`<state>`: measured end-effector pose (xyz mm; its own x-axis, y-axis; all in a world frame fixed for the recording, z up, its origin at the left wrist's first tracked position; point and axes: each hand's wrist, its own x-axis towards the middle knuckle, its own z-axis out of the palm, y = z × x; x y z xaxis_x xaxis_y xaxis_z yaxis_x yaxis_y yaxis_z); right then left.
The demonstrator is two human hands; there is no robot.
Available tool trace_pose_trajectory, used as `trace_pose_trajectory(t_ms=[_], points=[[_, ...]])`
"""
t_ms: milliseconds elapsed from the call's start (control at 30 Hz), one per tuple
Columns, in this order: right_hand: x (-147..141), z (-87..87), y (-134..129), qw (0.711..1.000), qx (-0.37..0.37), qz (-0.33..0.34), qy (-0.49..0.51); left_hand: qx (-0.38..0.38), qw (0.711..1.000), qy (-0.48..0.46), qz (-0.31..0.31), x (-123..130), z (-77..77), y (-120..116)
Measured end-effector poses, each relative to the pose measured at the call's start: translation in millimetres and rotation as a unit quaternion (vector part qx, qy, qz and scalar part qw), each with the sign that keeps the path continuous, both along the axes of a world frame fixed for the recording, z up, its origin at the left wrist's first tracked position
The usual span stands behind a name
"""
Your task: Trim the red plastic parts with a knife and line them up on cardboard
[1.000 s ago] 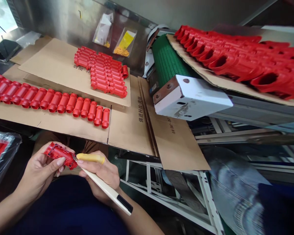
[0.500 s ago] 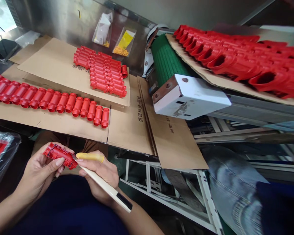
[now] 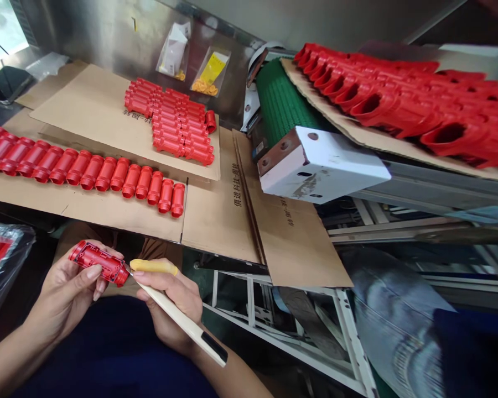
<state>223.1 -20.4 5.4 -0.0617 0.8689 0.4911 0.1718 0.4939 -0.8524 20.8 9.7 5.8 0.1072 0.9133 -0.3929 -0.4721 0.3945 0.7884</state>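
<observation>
My left hand (image 3: 62, 296) holds a red plastic tubular housing (image 3: 99, 262) between thumb and fingers, its cut-out, dark-edged side turned up. My right hand (image 3: 177, 298) grips a slim knife (image 3: 185, 320) with a cream handle and a black end, held like a pen. The thin blade tip is at the right end of the housing; whether it touches is too small to tell. A yellow finger cot (image 3: 153, 266) covers my right index finger. Both hands are over my lap, in front of the table edge.
A row of red housings (image 3: 95, 171) lines the cardboard-covered table (image 3: 216, 221). More red housings (image 3: 182, 124) sit behind. Larger red parts (image 3: 398, 105) lie on cardboard over a green conveyor (image 3: 286, 97) at right. A plastic-lined bin (image 3: 14, 249) stands left; another person's leg (image 3: 390, 315) is at right.
My left hand and the housing have shifted slightly left, and the housing has turned a little. The knife tip is now nearer the housing's outer end. My right hand moved slightly right.
</observation>
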Motion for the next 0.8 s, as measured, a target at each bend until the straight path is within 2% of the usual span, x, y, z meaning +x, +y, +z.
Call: trace_pose_trajectory(t_ms=[167, 300, 400, 500, 567, 633, 700, 800], points=[[9, -1.2, 12, 0.999, -0.018, 0.047, -0.008, 0.025, 0.999, 0.025, -0.016, 0, -4.7, 2], [21, 0.9, 22, 0.98, 0.099, 0.092, -0.144, 0.026, 0.999, 0.023, 0.015, 4, 0.3, 5], [25, 2.3, 24, 0.958, 0.138, 0.109, -0.226, -0.019, 1.0, 0.009, 0.012, 8, 6.4, 7], [23, 1.1, 25, 0.971, 0.127, 0.101, -0.173, -0.046, 0.999, 0.007, -0.008, 9, 9.8, 7], [20, -0.7, 27, 0.989, 0.054, 0.101, -0.089, -0.031, 0.999, 0.012, -0.02, 10, 10.6, 6], [16, -3.0, 29, 0.992, -0.067, 0.109, 0.016, -0.007, 0.999, 0.021, -0.023, 12, 11.5, 4], [11, -5.7, 31, 0.966, -0.19, 0.118, 0.131, 0.017, 0.999, 0.04, -0.017, 13, 12.6, 2], [4, -8.9, 32, 0.889, -0.321, 0.13, 0.299, 0.038, 0.995, 0.096, 0.003, 13, 12.0, -2]])
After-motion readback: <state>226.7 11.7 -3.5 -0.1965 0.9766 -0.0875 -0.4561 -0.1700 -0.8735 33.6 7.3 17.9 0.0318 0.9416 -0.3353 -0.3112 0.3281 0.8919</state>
